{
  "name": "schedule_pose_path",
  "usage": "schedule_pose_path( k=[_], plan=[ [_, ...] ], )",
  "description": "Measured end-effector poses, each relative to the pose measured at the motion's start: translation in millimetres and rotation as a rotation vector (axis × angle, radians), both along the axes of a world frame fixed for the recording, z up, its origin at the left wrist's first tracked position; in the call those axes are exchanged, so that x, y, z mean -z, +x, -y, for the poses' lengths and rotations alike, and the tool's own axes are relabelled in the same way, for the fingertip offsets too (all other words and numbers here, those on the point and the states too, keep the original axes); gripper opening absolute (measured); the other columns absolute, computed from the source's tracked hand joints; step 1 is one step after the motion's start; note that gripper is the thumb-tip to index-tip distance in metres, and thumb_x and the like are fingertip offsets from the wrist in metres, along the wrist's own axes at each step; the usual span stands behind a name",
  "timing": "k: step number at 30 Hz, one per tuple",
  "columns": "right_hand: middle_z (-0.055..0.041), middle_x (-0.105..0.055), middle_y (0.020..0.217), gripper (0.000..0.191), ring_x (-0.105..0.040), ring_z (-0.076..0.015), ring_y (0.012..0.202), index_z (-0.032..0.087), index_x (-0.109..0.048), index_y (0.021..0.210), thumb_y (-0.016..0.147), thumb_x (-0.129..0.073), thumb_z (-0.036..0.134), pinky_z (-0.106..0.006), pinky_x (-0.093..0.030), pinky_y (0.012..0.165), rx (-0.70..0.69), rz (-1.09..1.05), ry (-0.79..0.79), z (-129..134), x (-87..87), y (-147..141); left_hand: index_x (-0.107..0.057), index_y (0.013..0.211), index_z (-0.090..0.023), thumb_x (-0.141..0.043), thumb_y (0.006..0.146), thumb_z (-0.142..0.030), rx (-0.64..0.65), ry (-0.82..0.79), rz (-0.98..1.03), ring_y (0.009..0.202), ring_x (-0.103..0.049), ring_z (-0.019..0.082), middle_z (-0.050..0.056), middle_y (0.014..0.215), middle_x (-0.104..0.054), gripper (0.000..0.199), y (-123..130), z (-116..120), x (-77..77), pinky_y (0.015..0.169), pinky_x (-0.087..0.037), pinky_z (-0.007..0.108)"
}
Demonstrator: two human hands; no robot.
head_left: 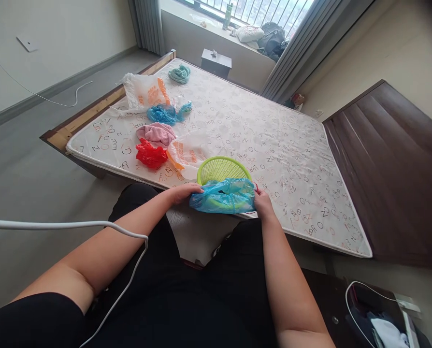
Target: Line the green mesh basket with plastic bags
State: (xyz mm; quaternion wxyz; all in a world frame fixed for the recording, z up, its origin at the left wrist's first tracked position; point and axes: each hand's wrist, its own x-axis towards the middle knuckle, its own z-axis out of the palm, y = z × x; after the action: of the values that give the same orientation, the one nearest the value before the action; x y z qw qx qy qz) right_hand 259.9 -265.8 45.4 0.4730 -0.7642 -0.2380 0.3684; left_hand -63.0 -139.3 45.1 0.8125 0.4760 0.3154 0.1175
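A thin blue plastic bag (pixel 225 197) is stretched between my two hands at the near edge of the mattress. My left hand (pixel 184 192) pinches its left end, and my right hand (pixel 262 202) grips its right end, with something small and red beside the fingers. Just behind the bag stands a lime-green mesh basket (pixel 223 169), its near part covered by the bag. To the left of the basket lie a clear bag with orange print (pixel 190 152), a crumpled red plastic bag (pixel 151 153) and a pink cloth (pixel 157 134).
Farther back on the lettered mattress (pixel 274 145) are another blue bag (pixel 165 114), a white-and-orange bag (pixel 145 92) and a teal cloth (pixel 180 73). A dark headboard (pixel 390 179) rises at right. A white cable (pixel 74 224) crosses in front of my left arm.
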Motion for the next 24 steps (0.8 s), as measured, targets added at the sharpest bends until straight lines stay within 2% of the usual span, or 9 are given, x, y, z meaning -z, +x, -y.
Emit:
schedule_pose_path(
  k=[3, 5, 8, 11, 15, 20, 24],
  plan=[
    [-0.0046, -0.075, 0.082, 0.045, -0.065, -0.0178, 0.071, 0.017, -0.073, 0.098, 0.067, -0.080, 0.048, -0.027, -0.050, 0.062, -0.006, 0.031, -0.031, 3.7, -0.7, 0.7, -0.074, 0.103, -0.015, -0.071, 0.079, -0.035, -0.050, -0.142, 0.117, 0.081, -0.067, 0.020, 0.009, 0.093, -0.073, 0.032, 2.9, -2.4, 0.5, 0.073, -0.053, 0.031],
    [-0.0055, -0.075, 0.083, 0.044, -0.066, -0.0182, 0.072, 0.017, -0.073, 0.100, 0.068, -0.080, 0.046, -0.026, -0.050, 0.062, 0.004, 0.055, -0.052, 3.2, -0.6, -0.3, -0.072, 0.113, -0.016, -0.071, 0.081, -0.037, -0.089, -0.174, 0.154, 0.088, -0.068, 0.022, 0.010, 0.101, -0.074, 0.039, 4.9, -3.6, 0.5, 0.078, -0.054, 0.032],
    [-0.0065, -0.076, 0.086, 0.043, -0.068, -0.0189, 0.074, 0.017, -0.074, 0.101, 0.069, -0.079, 0.045, -0.026, -0.050, 0.062, 0.028, 0.079, -0.072, -0.9, -0.7, -3.7, -0.072, 0.117, -0.016, -0.074, 0.082, -0.039, -0.097, -0.184, 0.145, 0.090, -0.069, 0.023, 0.012, 0.104, -0.074, 0.043, 7.6, -4.3, 2.8, 0.080, -0.055, 0.034],
    [-0.0059, -0.077, 0.088, 0.041, -0.068, -0.0190, 0.076, 0.018, -0.074, 0.102, 0.070, -0.077, 0.044, -0.026, -0.051, 0.063, 0.041, 0.081, -0.071, -6.5, 0.0, -7.6, -0.075, 0.108, -0.015, -0.073, 0.079, -0.039, -0.139, -0.116, 0.105, 0.086, -0.068, 0.022, 0.010, 0.095, -0.074, 0.038, 9.3, -5.0, 8.6, 0.080, -0.054, 0.033],
    [-0.0062, -0.077, 0.093, 0.044, -0.068, -0.0206, 0.080, 0.019, -0.074, 0.106, 0.067, -0.077, 0.040, -0.027, -0.052, 0.066, 0.018, 0.054, -0.023, -11.7, 3.6, -9.8, -0.075, 0.087, -0.015, -0.071, 0.075, -0.038, -0.269, 0.088, 0.018, 0.074, -0.064, 0.018, 0.005, 0.080, -0.071, 0.027, 8.8, -6.9, 15.4, 0.075, -0.052, 0.031],
    [-0.0053, -0.077, 0.089, 0.042, -0.068, -0.0211, 0.077, 0.020, -0.075, 0.104, 0.066, -0.074, 0.041, -0.028, -0.052, 0.065, 0.019, 0.075, -0.037, -14.4, 10.0, -6.4, -0.075, 0.084, -0.017, -0.069, 0.075, -0.040, -0.241, 0.153, -0.068, 0.071, -0.063, 0.018, 0.004, 0.077, -0.071, 0.025, 6.7, -8.1, 16.8, 0.071, -0.051, 0.030],
    [-0.0053, -0.078, 0.090, 0.044, -0.068, -0.0209, 0.079, 0.020, -0.075, 0.104, 0.067, -0.074, 0.043, -0.027, -0.051, 0.066, 0.029, 0.100, -0.025, -15.1, 13.1, -3.8, -0.075, 0.086, -0.016, -0.067, 0.075, -0.041, -0.269, 0.180, -0.130, 0.070, -0.061, 0.018, 0.003, 0.074, -0.070, 0.028, 8.2, -10.5, 19.4, 0.070, -0.050, 0.030]
  ],
)
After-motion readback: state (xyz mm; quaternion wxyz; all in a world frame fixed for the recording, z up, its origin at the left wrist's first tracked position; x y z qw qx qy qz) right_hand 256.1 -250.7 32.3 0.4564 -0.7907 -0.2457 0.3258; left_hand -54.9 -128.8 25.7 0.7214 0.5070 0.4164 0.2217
